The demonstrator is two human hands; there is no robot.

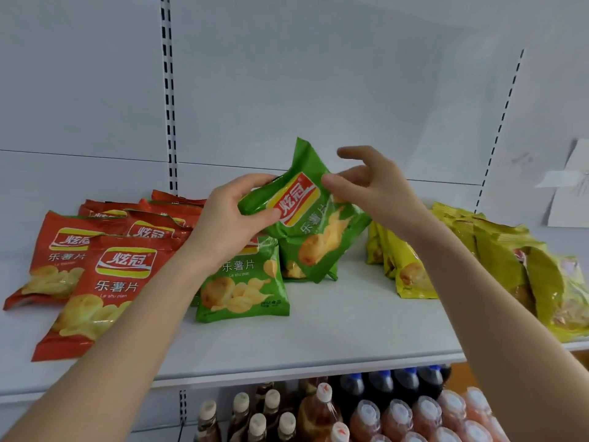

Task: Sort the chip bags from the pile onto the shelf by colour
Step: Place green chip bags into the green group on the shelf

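My left hand [234, 215] grips a green chip bag [310, 215] by its upper left corner and holds it tilted above the white shelf [318, 333]. My right hand [373, 183] hovers at the bag's right edge with fingers spread, thumb touching the bag. Under the held bag lie other green bags [245, 282] at the shelf's middle. Several red bags [105, 269] lie in a group on the left. Several yellow bags [497, 260] stand and lean on the right.
The shelf's back panel with slotted uprights [170, 100] rises behind the bags. Paper sheets [570, 186] hang at the far right. Below the shelf edge stand rows of bottles [350, 413] with white, red and blue caps.
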